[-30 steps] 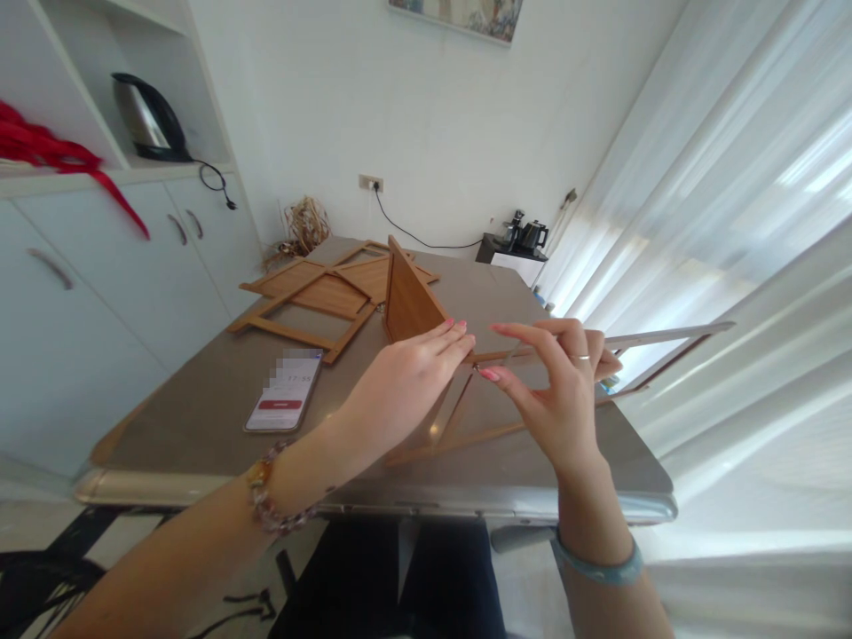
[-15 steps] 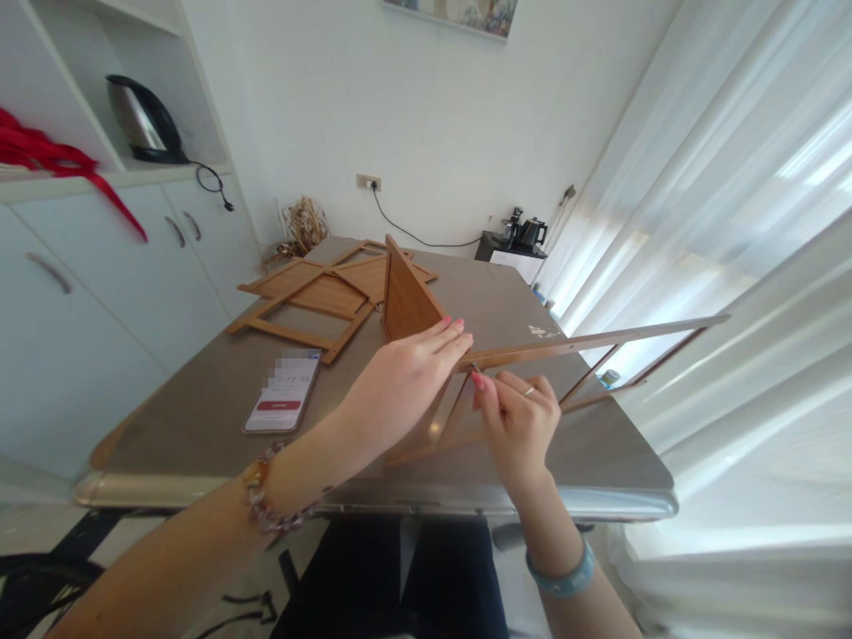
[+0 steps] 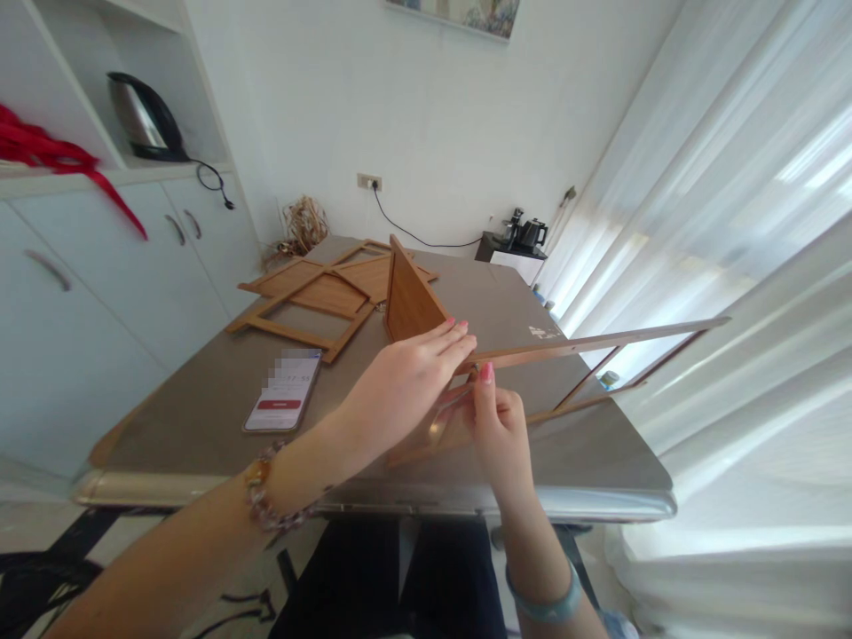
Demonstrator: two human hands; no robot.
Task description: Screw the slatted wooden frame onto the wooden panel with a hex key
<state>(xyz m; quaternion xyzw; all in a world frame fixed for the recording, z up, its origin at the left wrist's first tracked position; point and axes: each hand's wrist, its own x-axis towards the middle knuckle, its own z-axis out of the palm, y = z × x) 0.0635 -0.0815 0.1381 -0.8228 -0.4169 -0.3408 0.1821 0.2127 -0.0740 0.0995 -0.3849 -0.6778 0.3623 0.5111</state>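
My left hand (image 3: 416,368) is closed over the corner where an upright wooden panel (image 3: 414,297) meets a long wooden frame (image 3: 532,355), its fingers pressed together along the joint. The frame stands on edge and reaches out to the right past the table. Just below that corner, my right hand (image 3: 500,435) pinches a small metal piece (image 3: 475,367) against the frame's side, thumb pointing up. Whether this piece is a screw or the end of a tool, I cannot tell. The palm hides part of the joint.
Several flat wooden frames and panels (image 3: 312,333) lie overlapping at the back left of the table (image 3: 200,444). A phone (image 3: 283,390) with a lit screen is left of my left forearm. White curtains (image 3: 732,355) hang along the right side. A kettle (image 3: 143,120) stands on the shelf.
My right hand has turned at the wrist and shifted slightly left, its thumb now upright beside the frame. The left hand, panel and frame have barely moved.
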